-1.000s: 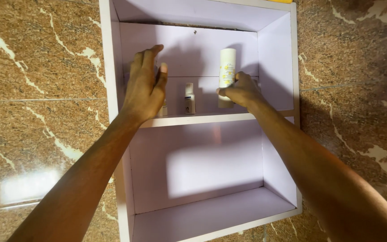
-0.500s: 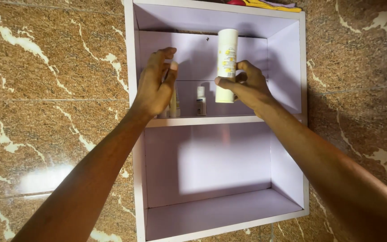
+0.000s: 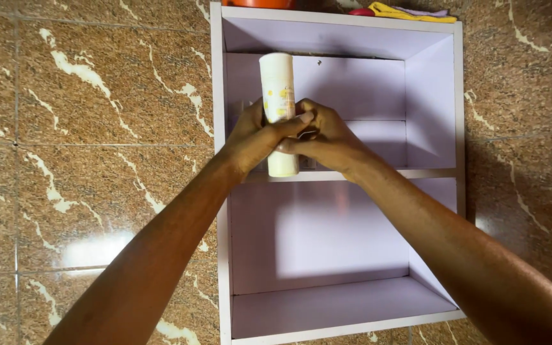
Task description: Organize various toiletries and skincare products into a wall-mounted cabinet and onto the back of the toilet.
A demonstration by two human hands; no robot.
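Standing upright, long axis vertical: white bottle (image 3: 278, 108); left hand (image 3: 257, 137), right hand (image 3: 327, 137) fingers wrapped around it.

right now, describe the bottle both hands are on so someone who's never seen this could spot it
Find the pale lilac wall cabinet set against brown marbled tiles, and look at its upper compartment. In front of the middle shelf, the left hand and right hand wrap a tall white cylinder bottle with yellow print, held upright. It is the only tall thing there, rising well above the hands.
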